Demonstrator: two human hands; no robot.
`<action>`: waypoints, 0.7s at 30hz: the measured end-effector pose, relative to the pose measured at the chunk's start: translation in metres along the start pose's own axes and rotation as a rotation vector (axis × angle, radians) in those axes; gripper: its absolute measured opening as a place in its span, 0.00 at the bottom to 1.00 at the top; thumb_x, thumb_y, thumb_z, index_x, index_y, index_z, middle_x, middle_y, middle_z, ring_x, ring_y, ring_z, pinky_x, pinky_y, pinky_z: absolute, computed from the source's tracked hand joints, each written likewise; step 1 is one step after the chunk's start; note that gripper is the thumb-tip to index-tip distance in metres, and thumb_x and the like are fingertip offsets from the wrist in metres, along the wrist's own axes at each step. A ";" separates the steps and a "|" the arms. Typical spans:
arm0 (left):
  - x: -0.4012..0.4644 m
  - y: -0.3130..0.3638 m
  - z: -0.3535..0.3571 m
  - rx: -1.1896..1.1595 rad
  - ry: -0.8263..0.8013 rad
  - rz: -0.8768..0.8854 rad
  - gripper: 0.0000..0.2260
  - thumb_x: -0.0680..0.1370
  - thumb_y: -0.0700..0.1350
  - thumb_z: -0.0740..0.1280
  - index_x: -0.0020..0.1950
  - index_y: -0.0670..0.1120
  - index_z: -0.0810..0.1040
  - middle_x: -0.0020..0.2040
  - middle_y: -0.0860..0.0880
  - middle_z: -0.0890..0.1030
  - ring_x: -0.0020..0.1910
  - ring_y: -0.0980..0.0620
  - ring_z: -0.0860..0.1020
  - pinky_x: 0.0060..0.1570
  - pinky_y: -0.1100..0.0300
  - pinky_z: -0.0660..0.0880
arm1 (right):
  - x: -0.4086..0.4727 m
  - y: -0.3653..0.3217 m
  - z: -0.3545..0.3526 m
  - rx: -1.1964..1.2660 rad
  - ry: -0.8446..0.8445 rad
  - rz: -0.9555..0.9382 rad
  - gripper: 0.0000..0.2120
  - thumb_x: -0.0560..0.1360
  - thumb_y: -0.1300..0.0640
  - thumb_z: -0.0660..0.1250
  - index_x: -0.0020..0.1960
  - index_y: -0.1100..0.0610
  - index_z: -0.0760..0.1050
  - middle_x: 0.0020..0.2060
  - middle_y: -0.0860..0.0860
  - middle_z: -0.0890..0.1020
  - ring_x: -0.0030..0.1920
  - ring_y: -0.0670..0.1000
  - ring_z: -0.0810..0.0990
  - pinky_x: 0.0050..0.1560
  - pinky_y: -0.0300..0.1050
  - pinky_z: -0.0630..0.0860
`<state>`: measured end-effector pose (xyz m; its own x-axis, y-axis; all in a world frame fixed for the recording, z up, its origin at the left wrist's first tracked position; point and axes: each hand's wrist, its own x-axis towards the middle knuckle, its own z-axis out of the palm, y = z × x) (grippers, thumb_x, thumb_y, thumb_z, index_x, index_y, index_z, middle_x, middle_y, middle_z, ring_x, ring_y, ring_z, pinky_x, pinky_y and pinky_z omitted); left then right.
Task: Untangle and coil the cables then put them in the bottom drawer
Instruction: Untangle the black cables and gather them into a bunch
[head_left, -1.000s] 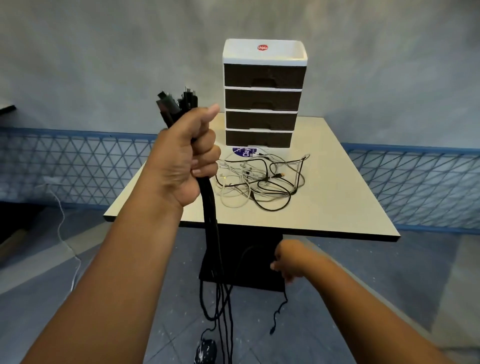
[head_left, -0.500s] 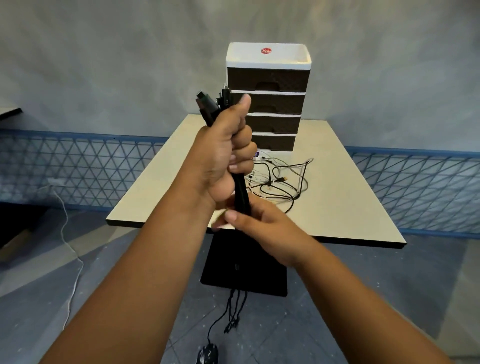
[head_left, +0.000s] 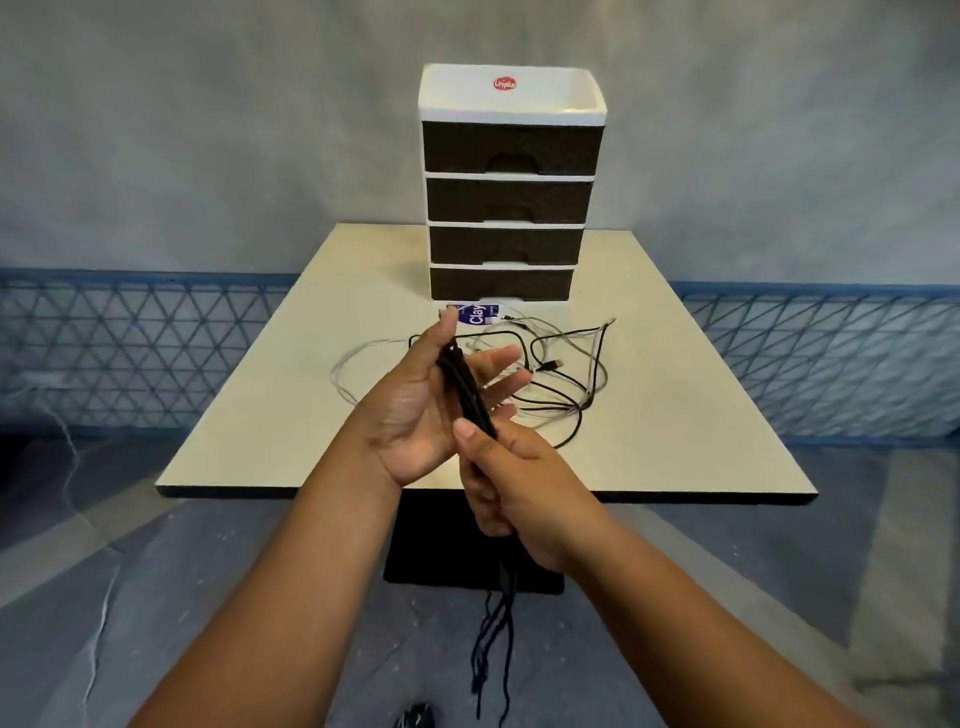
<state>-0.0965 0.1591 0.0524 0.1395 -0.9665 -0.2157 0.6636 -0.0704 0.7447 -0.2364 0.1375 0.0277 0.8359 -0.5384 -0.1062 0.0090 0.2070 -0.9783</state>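
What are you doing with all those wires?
A person is sorting cables. The right hand grips a bunch of black cables, whose loose ends hang toward the floor. The left hand is open, with the bunch lying across its palm. More cables, black and white, sit in a tangle on the table. Behind them stands a drawer unit, and its bottom drawer is shut, so nothing is put away yet.
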 end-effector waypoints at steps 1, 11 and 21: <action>0.006 0.002 -0.005 -0.066 0.025 0.014 0.21 0.77 0.56 0.65 0.52 0.38 0.81 0.43 0.47 0.84 0.45 0.51 0.84 0.60 0.50 0.75 | 0.007 0.002 0.000 -0.014 -0.005 0.021 0.15 0.83 0.51 0.57 0.40 0.54 0.62 0.27 0.50 0.62 0.25 0.47 0.58 0.28 0.41 0.53; 0.069 0.043 -0.064 -0.432 -0.143 -0.095 0.12 0.80 0.50 0.60 0.38 0.48 0.70 0.23 0.53 0.63 0.19 0.59 0.63 0.18 0.71 0.61 | 0.074 0.018 0.015 -0.080 0.009 0.118 0.14 0.83 0.52 0.58 0.40 0.54 0.64 0.27 0.50 0.67 0.25 0.48 0.64 0.29 0.42 0.63; 0.114 0.055 -0.083 -0.494 -0.295 -0.183 0.17 0.79 0.52 0.61 0.31 0.48 0.67 0.23 0.53 0.65 0.22 0.60 0.57 0.17 0.70 0.58 | 0.109 0.017 -0.006 -0.092 -0.073 0.127 0.12 0.82 0.52 0.60 0.43 0.56 0.72 0.32 0.53 0.77 0.33 0.52 0.78 0.39 0.40 0.75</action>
<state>0.0169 0.0659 0.0164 -0.1720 -0.9822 -0.0760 0.9303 -0.1874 0.3153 -0.1487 0.0779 -0.0016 0.8648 -0.4513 -0.2199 -0.1465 0.1921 -0.9704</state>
